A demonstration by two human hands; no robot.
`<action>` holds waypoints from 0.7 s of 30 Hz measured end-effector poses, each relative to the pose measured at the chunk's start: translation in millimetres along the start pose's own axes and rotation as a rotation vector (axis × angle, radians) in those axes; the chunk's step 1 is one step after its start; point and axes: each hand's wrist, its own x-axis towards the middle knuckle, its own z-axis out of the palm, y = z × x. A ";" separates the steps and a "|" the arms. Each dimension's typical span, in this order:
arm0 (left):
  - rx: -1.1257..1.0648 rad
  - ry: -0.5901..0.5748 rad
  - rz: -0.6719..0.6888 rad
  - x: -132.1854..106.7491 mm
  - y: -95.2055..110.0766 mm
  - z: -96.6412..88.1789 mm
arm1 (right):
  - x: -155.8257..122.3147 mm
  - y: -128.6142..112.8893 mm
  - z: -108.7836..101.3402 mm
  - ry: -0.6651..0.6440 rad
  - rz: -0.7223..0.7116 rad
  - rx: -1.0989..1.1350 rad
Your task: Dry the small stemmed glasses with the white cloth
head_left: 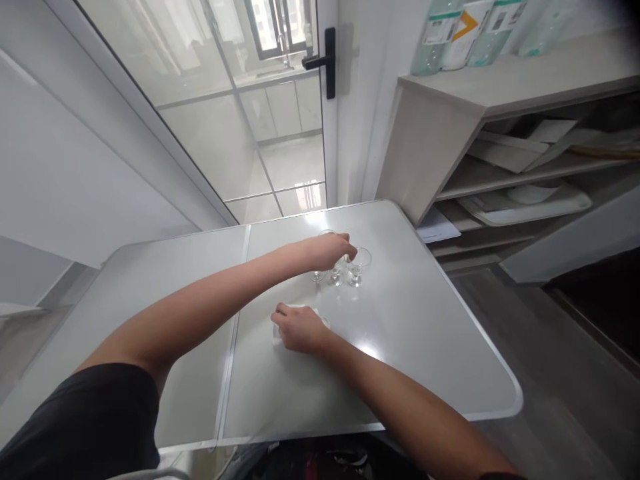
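My left hand (330, 253) reaches across to a small group of clear stemmed glasses on the folding table (400, 333). Its bent fingers are at the rim of the rightmost glass (356, 275); the hand covers the upper parts of the others. Beside that glass, the middle glass (335, 277) and the left glass (317, 275) show their lower parts. Closer to me, my right hand (301, 328) is closed over a small white thing (277, 335) on the tabletop. Most of it is hidden, so its kind is unclear. A pale rounded edge shows at the hand's right side.
A metal strip (231, 347) crosses the table left of my hands. Beyond the far edge stands a glass door (280, 160) with a black handle (329, 63). At right, a shelf unit (440, 127) carries clear bottles (439, 37) and holds papers and a tray (535, 210).
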 end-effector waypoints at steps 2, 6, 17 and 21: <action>0.023 0.035 0.011 -3.5 0.0 3.6 | -0.6 0.3 -1.7 -0.020 -0.001 0.004; 0.018 0.128 0.002 -14.8 -2.3 12.2 | -1.9 0.3 -4.6 -0.049 0.007 0.013; -0.052 0.064 -0.121 -73.1 -27.1 31.2 | -12.1 4.4 7.7 -0.018 0.050 -0.010; -0.057 0.039 -0.130 -112.4 -42.7 35.3 | -15.2 8.0 13.9 0.091 0.026 0.024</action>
